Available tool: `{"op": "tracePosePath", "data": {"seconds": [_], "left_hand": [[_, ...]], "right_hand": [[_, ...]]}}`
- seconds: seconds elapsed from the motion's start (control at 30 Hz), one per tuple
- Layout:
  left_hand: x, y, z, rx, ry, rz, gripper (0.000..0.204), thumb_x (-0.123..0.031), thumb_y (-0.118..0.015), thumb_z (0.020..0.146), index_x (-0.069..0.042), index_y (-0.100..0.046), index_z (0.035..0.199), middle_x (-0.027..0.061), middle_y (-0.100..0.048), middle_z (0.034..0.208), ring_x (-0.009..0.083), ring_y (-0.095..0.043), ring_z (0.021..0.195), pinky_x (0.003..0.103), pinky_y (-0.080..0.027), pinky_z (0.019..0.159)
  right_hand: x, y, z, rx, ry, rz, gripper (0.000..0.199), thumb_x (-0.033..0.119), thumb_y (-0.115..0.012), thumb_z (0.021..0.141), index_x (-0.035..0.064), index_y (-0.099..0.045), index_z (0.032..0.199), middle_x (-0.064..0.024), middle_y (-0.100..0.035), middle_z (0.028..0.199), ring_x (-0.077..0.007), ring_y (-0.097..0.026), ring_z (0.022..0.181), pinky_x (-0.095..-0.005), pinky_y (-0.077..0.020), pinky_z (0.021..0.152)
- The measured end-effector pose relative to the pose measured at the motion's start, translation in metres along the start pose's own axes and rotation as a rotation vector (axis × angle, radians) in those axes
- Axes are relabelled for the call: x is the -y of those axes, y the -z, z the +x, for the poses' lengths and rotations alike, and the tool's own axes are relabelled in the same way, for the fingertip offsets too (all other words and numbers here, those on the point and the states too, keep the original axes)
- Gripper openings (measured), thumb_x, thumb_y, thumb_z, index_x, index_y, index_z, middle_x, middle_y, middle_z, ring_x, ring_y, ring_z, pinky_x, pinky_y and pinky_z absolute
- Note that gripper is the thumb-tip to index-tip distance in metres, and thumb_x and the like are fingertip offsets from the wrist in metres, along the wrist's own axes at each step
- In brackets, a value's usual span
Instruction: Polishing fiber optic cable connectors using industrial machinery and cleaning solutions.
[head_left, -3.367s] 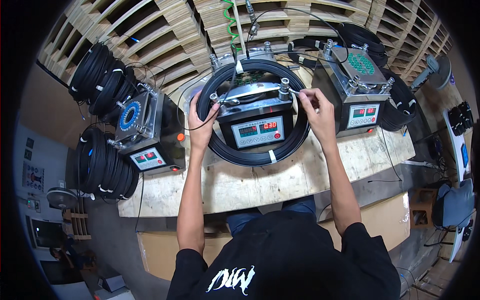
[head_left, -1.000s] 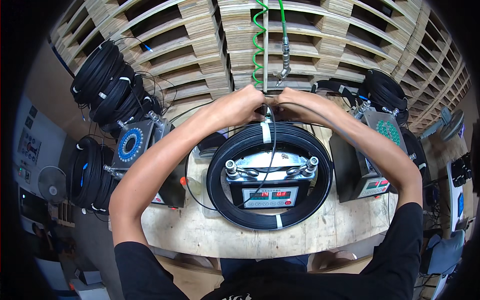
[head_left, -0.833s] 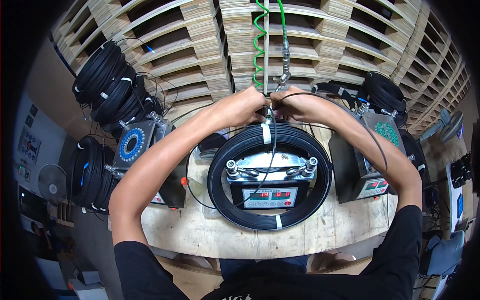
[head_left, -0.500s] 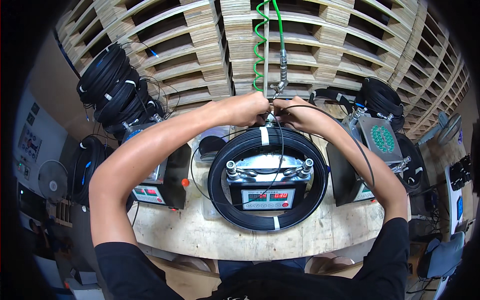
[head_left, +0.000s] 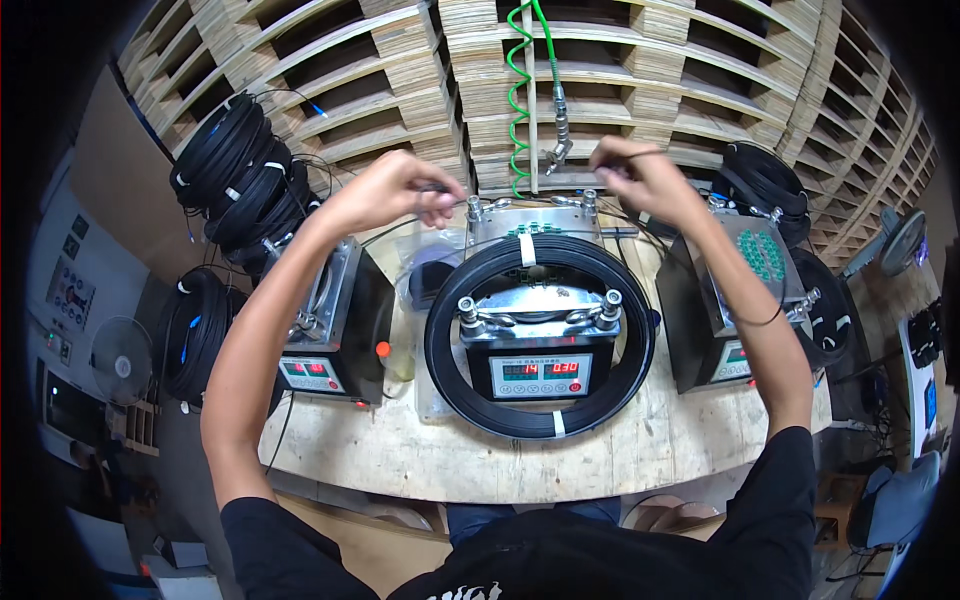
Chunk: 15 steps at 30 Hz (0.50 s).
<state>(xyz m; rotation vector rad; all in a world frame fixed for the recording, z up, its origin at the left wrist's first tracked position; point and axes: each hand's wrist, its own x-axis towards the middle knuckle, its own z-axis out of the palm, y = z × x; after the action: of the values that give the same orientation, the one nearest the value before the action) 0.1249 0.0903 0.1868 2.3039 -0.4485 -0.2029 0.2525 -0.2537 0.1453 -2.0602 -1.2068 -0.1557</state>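
A coil of black cable (head_left: 441, 345), bound with white ties, hangs round the front of the middle machine (head_left: 480, 372), which has a lit red display. Behind the coil's top lies a metal plate (head_left: 556, 217) carrying green fittings, with upright clamp posts at its corners. My left hand (head_left: 390, 192) is raised to the left of this plate, its fingers closed on a dark piece of cable. Up to the right of the plate, my right hand (head_left: 650, 185) is partly smeared; its fingers look pinched on a thin black cable that loops past my right forearm.
Similar machines stand at the left (head_left: 355, 300) and right (head_left: 700, 330). Black cable coils (head_left: 215, 150) are stacked at the far left, more (head_left: 765, 185) at the far right. A green air hose (head_left: 545, 45) with a metal nozzle hangs before wooden pallets (head_left: 400, 75). An orange knob (head_left: 383, 349) shows beside the left machine.
My hands were together above the back of the coil; they have moved apart, left hand to the left, right hand up and to the right. The metal plate behind has come into view.
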Motion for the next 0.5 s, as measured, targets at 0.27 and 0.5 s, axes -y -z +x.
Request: {"op": "tracePosePath", "data": {"seconds": [0.27, 0.5], "left_hand": [[-0.016, -0.022, -0.104, -0.361, 0.141, -0.452, 0.035, -0.019, -0.063, 0.101, 0.002, -0.061, 0.130, 0.0156, -0.070, 0.114, 0.0221, -0.074, 0.089, 0.031, -0.061, 0.077], [-0.003, -0.117, -0.166, -0.690, 0.090, -0.506, 0.053, -0.012, -0.056, 0.104, -0.005, -0.036, 0.153, 0.0140, -0.068, 0.110, 0.0092, -0.059, 0.053, 0.020, -0.043, 0.046]], "right_hand": [[0.026, 0.123, -0.064, 0.083, -0.269, 0.183, 0.031, 0.020, -0.064, 0.100, -0.0001, -0.068, 0.123, -0.0085, -0.071, 0.099, -0.0103, -0.067, 0.088, -0.0248, -0.0570, 0.077], [0.059, 0.122, -0.152, -0.080, -0.420, 0.612, 0.046, 0.017, -0.058, 0.101, -0.0001, -0.051, 0.143, -0.0156, -0.064, 0.126, -0.0176, -0.071, 0.084, -0.0279, -0.0636, 0.059]]}}
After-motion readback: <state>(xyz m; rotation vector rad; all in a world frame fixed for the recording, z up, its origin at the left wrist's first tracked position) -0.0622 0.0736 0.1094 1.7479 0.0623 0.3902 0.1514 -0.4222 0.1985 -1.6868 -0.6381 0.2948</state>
